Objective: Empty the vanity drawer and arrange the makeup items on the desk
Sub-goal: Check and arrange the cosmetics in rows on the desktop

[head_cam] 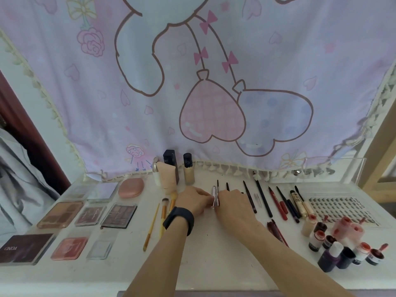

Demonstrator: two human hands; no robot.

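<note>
Both hands meet at the middle of the white desk [205, 260]. My left hand [194, 201], with a black wristband, and my right hand [232, 203] pinch a slim clear-handled makeup tool [214, 192] that lies among thin dark brushes and pencils [248, 196]. Gold-handled brushes [164, 213] lie just left of my left hand. Eyeshadow palettes [119, 215] and a pink compact [131, 188] are laid out on the left. Small lip-colour bottles [334, 247] are clustered on the right. The drawer is out of view.
A foundation bottle [188, 171], a pink tube [166, 175] and a dark bottle [170, 161] stand at the back by the pink cartoon curtain [192, 82]. A sheet of false lashes [340, 207] lies at the right, behind it a clear acrylic box [334, 168].
</note>
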